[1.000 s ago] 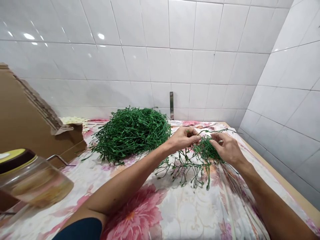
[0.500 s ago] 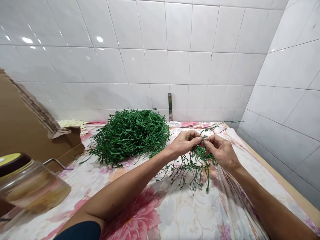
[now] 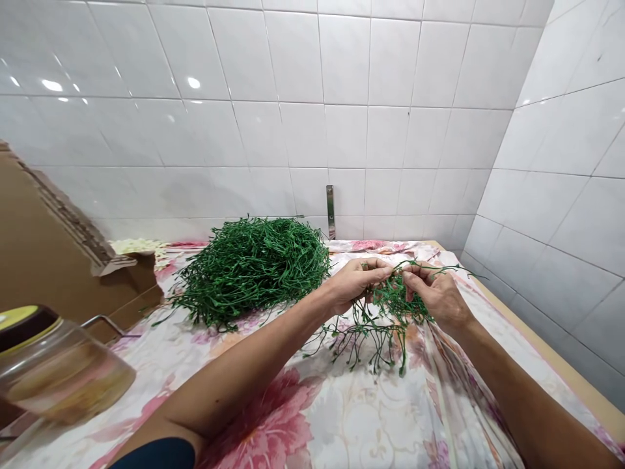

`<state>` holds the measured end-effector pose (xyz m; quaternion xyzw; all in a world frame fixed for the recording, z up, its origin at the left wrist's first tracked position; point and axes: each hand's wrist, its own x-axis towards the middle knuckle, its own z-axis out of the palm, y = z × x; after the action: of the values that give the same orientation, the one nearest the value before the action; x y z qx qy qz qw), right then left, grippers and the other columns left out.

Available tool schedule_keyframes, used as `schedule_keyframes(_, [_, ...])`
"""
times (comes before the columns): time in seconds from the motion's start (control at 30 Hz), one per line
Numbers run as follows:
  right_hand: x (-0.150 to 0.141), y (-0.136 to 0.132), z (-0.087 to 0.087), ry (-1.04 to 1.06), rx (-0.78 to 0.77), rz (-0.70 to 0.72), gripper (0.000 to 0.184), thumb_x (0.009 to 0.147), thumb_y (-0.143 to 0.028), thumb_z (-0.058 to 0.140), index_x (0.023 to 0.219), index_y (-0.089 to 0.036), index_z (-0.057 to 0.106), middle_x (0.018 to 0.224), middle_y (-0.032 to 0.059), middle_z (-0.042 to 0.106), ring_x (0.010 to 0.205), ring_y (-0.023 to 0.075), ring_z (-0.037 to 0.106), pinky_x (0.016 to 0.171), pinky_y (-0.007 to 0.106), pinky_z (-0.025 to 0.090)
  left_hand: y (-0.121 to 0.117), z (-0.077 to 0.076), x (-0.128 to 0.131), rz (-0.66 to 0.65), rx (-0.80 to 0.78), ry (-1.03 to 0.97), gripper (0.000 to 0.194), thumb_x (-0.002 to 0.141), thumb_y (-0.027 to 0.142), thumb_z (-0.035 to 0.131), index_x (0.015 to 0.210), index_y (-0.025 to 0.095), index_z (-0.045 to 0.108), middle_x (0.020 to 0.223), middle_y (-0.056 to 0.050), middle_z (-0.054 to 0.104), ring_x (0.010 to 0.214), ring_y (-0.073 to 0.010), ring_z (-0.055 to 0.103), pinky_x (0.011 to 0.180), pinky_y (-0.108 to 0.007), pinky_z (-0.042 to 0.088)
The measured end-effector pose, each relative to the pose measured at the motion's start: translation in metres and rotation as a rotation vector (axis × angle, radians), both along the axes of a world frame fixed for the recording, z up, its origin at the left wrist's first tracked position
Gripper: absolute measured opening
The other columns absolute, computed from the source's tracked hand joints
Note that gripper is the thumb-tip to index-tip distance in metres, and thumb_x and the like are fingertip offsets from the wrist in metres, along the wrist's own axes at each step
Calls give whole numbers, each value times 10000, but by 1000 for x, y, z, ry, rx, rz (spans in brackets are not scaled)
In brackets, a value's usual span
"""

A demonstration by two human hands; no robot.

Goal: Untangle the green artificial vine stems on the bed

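My left hand (image 3: 359, 281) and my right hand (image 3: 437, 294) meet fingertip to fingertip at the right of the table. Both are closed in a pinch on thin green plastic stems (image 3: 400, 266), one of which sticks out past my right hand. Under and in front of my hands lies a small loose bunch of green stems (image 3: 371, 332) with little knobbed tips. To the left of my left hand rests a big heap of the same green stems (image 3: 258, 267). What exactly sits between the fingertips is partly hidden.
A floral cloth (image 3: 361, 423) covers the table. At the left stand a clear jar (image 3: 73, 378) with a dark and yellow lid and a torn cardboard box (image 3: 53, 228). Pale yellow bits (image 3: 139, 246) lie behind the box. White tiled walls (image 3: 273, 130) close the back and right.
The stem at my right hand now lies lower and reaches further right. My fingertips have drawn slightly apart, and the view has shifted a little.
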<state>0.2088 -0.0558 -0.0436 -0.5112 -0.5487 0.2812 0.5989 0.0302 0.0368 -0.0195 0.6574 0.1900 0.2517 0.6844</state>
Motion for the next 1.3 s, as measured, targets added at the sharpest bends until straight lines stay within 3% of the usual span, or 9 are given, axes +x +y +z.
schedule_keyframes(0.2, [-3,3,-5,95,-21,64,390,811,-530,769,903,-156,711,764,32,702,572,120,533,572,272,432,-8,-1,3,24,86,-4,387,780,479,777,873,128,642,836,-64,679,636,-89,530,515,-190,375])
schedule_keyframes(0.4, [-4,5,-9,113,-29,65,379,752,-505,820,865,-162,706,768,26,683,621,130,544,585,272,451,-15,-2,7,108,189,-3,379,780,479,747,829,131,606,757,-15,596,625,-91,510,530,-203,411])
schedule_keyframes(0.63, [-8,1,-3,71,-61,131,354,771,-488,796,786,-172,639,696,-15,584,625,123,530,595,264,445,-11,-5,7,182,414,73,303,897,435,609,840,138,594,690,30,494,586,-84,439,543,-218,358])
schedule_keyframes(0.8, [-9,1,-6,92,-66,125,320,791,-458,772,739,-189,606,682,-20,558,631,139,547,636,293,475,-12,-3,3,231,711,153,227,954,341,534,860,150,612,752,2,566,695,-122,490,642,-243,391])
schedule_keyframes(1.0, [-13,-3,-4,337,-45,199,255,785,-406,773,745,-205,621,690,-16,561,642,146,511,591,291,441,-13,-5,-1,224,1147,104,100,964,197,508,962,163,602,890,-45,657,783,-148,568,735,-278,449])
schedule_keyframes(1.13, [-12,-4,-2,328,-41,201,303,753,-416,823,706,-201,615,640,-13,577,614,146,524,581,294,425,-14,-3,-3,219,1282,57,122,950,139,502,1007,171,605,951,-61,674,841,-154,603,783,-287,476])
schedule_keyframes(1.3, [-10,-4,1,253,-65,219,362,719,-444,864,708,-202,594,612,-29,557,548,121,490,539,282,378,-17,0,-4,285,1325,87,91,918,124,500,942,161,581,876,-57,644,775,-157,563,733,-297,459])
